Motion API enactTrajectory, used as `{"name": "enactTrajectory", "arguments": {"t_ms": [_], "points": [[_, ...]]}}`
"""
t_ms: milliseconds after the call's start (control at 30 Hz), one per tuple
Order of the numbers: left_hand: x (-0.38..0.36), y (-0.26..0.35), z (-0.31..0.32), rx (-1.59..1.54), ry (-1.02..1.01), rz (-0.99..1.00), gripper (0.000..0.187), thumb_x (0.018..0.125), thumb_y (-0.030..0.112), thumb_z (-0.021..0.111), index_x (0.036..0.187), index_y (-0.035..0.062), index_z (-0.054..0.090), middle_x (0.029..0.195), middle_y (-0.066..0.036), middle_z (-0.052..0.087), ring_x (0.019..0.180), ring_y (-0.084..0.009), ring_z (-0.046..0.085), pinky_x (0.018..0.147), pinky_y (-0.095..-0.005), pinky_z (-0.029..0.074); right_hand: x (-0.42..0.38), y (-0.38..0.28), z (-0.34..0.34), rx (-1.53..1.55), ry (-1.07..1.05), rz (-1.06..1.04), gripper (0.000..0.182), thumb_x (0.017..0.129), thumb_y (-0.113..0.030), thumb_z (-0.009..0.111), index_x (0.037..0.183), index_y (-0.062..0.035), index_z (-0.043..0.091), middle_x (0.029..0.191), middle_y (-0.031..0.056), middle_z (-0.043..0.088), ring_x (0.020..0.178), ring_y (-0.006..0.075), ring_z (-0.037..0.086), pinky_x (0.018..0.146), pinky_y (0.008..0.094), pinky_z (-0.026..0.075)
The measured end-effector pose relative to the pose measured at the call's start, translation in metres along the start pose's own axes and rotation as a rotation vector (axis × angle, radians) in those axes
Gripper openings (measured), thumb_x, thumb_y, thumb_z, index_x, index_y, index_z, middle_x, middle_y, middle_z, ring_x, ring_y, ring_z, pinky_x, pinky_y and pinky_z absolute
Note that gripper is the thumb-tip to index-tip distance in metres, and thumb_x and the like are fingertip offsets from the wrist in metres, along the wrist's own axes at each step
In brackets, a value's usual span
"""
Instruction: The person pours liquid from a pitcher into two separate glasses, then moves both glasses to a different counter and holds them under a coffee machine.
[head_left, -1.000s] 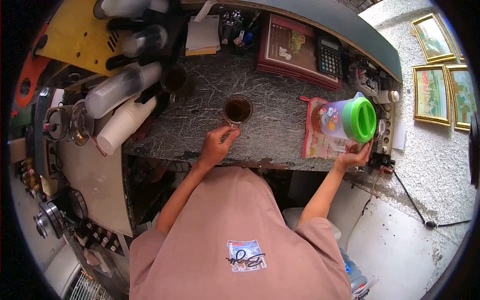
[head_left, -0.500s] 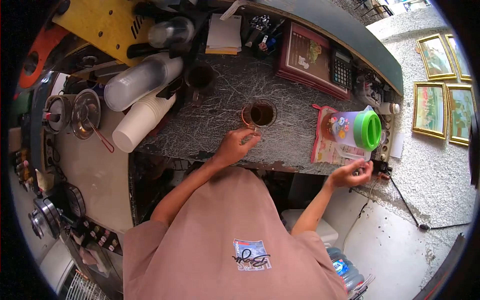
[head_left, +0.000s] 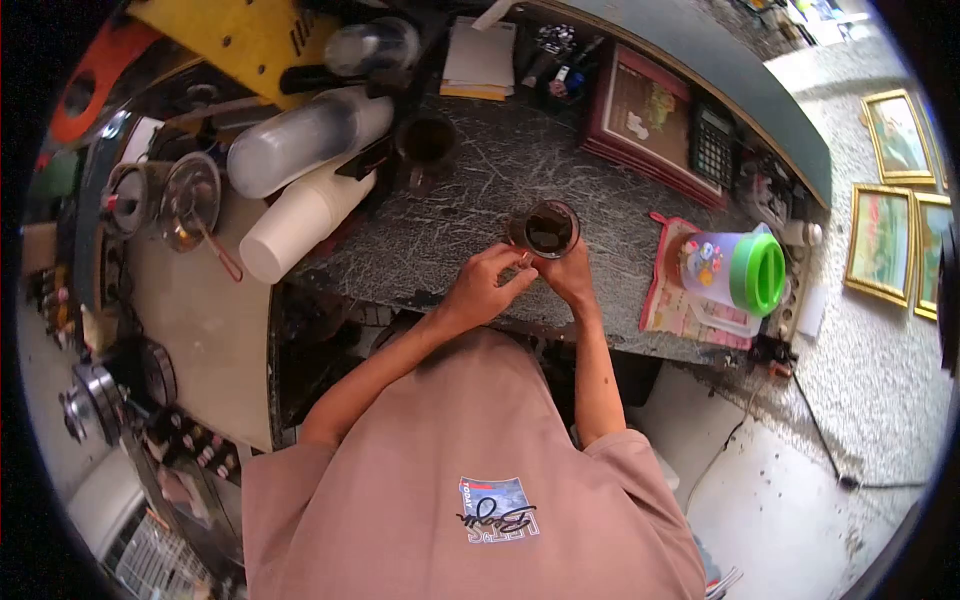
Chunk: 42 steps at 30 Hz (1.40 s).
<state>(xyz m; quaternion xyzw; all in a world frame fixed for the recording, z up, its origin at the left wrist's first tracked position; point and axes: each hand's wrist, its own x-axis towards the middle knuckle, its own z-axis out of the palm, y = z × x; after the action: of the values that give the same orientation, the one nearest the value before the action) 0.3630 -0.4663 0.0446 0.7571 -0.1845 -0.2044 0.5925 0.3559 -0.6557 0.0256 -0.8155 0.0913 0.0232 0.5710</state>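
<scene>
A clear glass mug (head_left: 549, 232) of dark drink is at the counter's near side, between my two hands. My left hand (head_left: 490, 282) has its thumb and fingers closed at the mug's handle. Against the mug's near right side is my right hand (head_left: 568, 276), its fingers largely hidden behind the glass and seemingly around it. Whether the mug's base touches the counter is hidden. Farther back on the left, another dark-filled mug (head_left: 427, 142) stands on the scratched black counter (head_left: 480, 180).
On the right, a pitcher with a green lid (head_left: 757, 275) rests on a pink-edged cloth (head_left: 660, 300). Stacked white cups (head_left: 290, 232) and clear plastic cups (head_left: 300, 145) lie at left. Along the back are papers (head_left: 478, 58), maroon menus (head_left: 640, 125) and a calculator (head_left: 712, 145).
My right hand has come from beside the pitcher across to the mug. My left hand stays at the handle. The whole view has shifted slightly.
</scene>
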Motion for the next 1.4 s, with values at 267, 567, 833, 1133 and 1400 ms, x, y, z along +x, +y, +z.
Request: {"name": "enactTrajectory", "arguments": {"t_ms": [267,567,833,1133,1400], "points": [[-0.026,0.007,-0.003,0.004,0.187,-0.089,0.029,0.095,0.023,0.07,0.109,-0.0024,0.07,0.118,-0.013,0.064,0.108,-0.0264,0.067,0.081,-0.0352,0.06,-0.003,0.021,0.015,-0.136,-0.038,-0.141,0.067,0.067,-0.025,0.094,0.122,-0.0043,0.062,0.115,0.0132,0.07,0.104,0.031,0.071,0.087,0.0409,0.057],[-0.102,0.014,-0.052,0.11,0.339,-0.27,0.063,0.081,0.031,0.084,0.132,0.0057,0.057,0.128,-0.015,0.062,0.12,-0.0283,0.062,0.097,-0.0392,0.05,-0.024,-0.025,0.079,-0.191,-0.236,-0.35,0.066,0.069,-0.024,0.092,0.124,-0.0024,0.062,0.116,0.0157,0.07,0.105,0.0348,0.07,0.087,0.043,0.057],[-0.187,-0.001,-0.129,0.267,0.476,-0.123,0.099,0.07,0.038,0.091,0.148,0.0072,0.039,0.141,-0.018,0.053,0.132,-0.0351,0.053,0.112,-0.0448,0.042,-0.043,-0.062,0.183,-0.166,-0.498,-0.502,0.07,0.068,-0.02,0.089,0.13,-0.0037,0.059,0.122,0.0182,0.069,0.112,0.037,0.068,0.093,0.0455,0.055],[-0.297,-0.019,-0.219,0.051,0.654,-0.192,0.088,0.07,0.028,0.091,0.143,0.0062,0.046,0.14,-0.017,0.056,0.13,-0.0312,0.057,0.109,-0.0413,0.046,-0.086,-0.129,0.325,-0.19,-0.724,-0.553,0.075,0.066,-0.018,0.09,0.132,-0.0065,0.057,0.126,0.0176,0.066,0.117,0.037,0.065,0.097,0.0471,0.054],[-0.388,-0.048,-0.259,0.14,0.965,-0.295,0.082,0.068,0.024,0.091,0.138,0.0057,0.052,0.129,-0.016,0.066,0.121,-0.0308,0.065,0.102,-0.0402,0.052,-0.114,-0.167,0.439,-0.156,-1.017,-0.591,0.075,0.068,-0.016,0.089,0.134,-0.0062,0.055,0.13,0.0167,0.064,0.122,0.0366,0.062,0.103,0.0459,0.051]]}}
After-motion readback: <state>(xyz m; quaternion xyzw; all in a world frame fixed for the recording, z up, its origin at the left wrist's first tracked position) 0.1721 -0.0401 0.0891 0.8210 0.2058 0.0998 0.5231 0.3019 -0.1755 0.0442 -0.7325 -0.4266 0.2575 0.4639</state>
